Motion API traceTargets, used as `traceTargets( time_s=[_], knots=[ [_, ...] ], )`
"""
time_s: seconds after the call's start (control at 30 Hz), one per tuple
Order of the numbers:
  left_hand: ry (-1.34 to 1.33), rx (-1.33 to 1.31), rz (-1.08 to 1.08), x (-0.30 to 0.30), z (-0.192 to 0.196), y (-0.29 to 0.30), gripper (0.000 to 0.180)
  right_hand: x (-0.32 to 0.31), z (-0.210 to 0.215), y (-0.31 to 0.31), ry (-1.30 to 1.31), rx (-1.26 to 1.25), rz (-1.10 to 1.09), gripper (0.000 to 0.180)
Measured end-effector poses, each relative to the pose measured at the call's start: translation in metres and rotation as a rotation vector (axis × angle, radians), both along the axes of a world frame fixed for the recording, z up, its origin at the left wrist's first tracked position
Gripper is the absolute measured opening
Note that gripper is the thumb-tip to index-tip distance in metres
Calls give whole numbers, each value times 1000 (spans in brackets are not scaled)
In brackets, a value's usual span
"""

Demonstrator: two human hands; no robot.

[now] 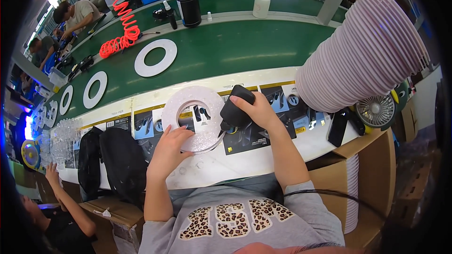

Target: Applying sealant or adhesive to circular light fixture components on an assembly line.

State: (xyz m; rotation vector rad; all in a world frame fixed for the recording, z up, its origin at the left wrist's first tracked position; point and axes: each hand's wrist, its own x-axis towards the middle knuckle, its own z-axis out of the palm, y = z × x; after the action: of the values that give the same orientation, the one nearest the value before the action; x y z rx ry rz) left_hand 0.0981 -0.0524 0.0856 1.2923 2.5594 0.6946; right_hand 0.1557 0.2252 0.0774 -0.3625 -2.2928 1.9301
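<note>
A speckled white flat ring (207,101) lies on the table before me; a second edge shows under its lower rim. My left hand (170,150) grips the ring's lower left part, fingers at the centre hole and thumb near the outer rim. In my right hand (258,108) is a black bottle-shaped handheld tool (235,113), held tilted over the ring's right edge. Its narrow lower end is close to the rim; whether it touches, I cannot tell. Printed dark cartons (249,138) lie flat beneath the ring and tool.
A tall leaning stack of white rings (358,51) stands at the right, near a small fan (375,111) and a phone (337,129). Several rings lie along the green conveyor (226,49). Black cloth (121,160) is at my left. A co-worker's hand (52,174) reaches in at far left.
</note>
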Motion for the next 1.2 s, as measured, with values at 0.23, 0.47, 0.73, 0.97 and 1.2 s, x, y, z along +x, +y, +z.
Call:
traceTargets(
  time_s=[0.23,0.47,0.73,0.97,1.2],
  knots=[
    [8,-3,2,0,0,-1,51,-2,0,1,-20,-4,-4,43],
    [36,10,-10,-1,-2,-1,51,-2,-1,6,-35,-131,-81,43],
    [-3,85,-35,-15,8,10,51,-9,-5,13,-46,-375,-366,43],
    [100,103,-153,-106,30,107,58,-6,-3,36,226,-747,-423,36],
    [303,208,-135,-153,10,165,63,-8,-7,39,249,-714,-461,37]
  ],
)
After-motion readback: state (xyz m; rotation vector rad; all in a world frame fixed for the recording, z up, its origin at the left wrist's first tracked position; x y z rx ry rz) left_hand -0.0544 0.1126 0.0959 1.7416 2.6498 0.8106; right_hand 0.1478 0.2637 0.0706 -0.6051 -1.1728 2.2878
